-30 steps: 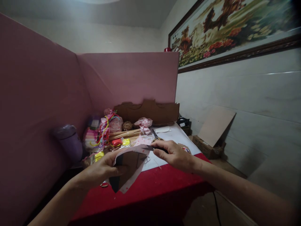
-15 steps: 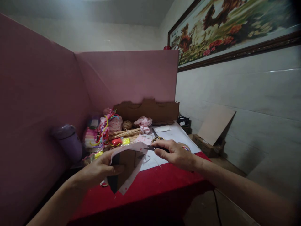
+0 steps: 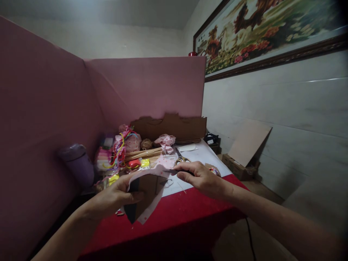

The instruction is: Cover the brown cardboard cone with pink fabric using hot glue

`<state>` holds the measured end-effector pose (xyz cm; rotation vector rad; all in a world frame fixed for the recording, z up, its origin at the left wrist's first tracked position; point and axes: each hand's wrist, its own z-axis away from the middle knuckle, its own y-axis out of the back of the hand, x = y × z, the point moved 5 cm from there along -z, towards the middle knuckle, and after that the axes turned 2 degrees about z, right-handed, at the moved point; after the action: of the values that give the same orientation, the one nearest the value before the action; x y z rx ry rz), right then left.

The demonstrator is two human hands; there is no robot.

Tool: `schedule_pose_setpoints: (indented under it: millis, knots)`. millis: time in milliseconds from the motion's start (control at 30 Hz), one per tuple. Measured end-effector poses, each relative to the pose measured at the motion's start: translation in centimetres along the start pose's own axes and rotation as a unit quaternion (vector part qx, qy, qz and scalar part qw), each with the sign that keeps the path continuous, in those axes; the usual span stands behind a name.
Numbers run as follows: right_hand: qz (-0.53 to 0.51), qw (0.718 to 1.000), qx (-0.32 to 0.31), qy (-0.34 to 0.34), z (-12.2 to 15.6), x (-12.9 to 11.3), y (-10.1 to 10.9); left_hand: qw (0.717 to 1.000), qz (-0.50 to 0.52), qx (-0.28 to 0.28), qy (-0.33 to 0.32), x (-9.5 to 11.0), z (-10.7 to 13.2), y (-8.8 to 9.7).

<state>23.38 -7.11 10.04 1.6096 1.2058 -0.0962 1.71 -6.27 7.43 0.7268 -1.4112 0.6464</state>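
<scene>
The left hand [image 3: 122,194] pinches a flat brown and black piece of cardboard [image 3: 148,192], thumb in front, and a thin pale pink sheet with red dots [image 3: 146,217] behind it. Both are up in the air over the red cloth [image 3: 190,214] at the near end of the white table [image 3: 208,157]. The right hand [image 3: 197,177] is curled tight around a thin black pointed tool [image 3: 170,170]; I can't tell if it is a knife or scissors. Its tip is at the sheet's top right edge, so I think the step is cutting the sheet. The next cut calls for a firm left grip and a slow, careful tip.
</scene>
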Motion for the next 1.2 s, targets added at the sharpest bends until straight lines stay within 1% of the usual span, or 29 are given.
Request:
schedule_pose_setpoints:
  millis: [100,233,367,467,667,867,1000,1100,1200]
  knots:
    - [-0.029,0.999,0.010,-0.011,0.1,0.2,-0.1,1.000,0.003,0.015,0.003,-0.2,0.0,0.2]
    - [-0.036,0.999,0.026,-0.012,0.1,0.4,0.0,1.000,-0.008,0.022,0.015,-0.3,0.1,0.3]
    - [-0.036,0.999,0.005,-0.001,0.0,0.3,-0.1,1.000,-0.016,0.010,0.017,-0.1,0.0,0.1]
    - [-0.029,1.000,0.001,0.000,0.0,0.3,-0.1,1.000,-0.002,0.001,0.015,0.0,-0.1,-0.1]
    - [-0.020,1.000,-0.007,-0.008,0.1,0.7,-0.3,0.999,0.011,0.031,0.015,-0.1,-0.1,0.2]
    - [-0.026,1.000,0.008,0.012,-0.1,0.1,-0.3,1.000,-0.003,-0.002,0.004,-0.4,-0.2,0.2]
    - [-0.032,0.999,0.000,0.021,-0.4,-0.3,-0.3,1.000,-0.020,-0.016,-0.011,-0.1,-0.3,-0.1]
    - [-0.040,0.999,-0.008,0.015,-0.5,-0.2,-0.5,0.999,-0.028,-0.002,-0.017,0.1,-0.2,-0.1]
    - [-0.046,0.999,0.001,-0.004,-0.6,0.2,-0.7,0.999,-0.037,0.018,-0.015,0.3,-0.2,0.1]
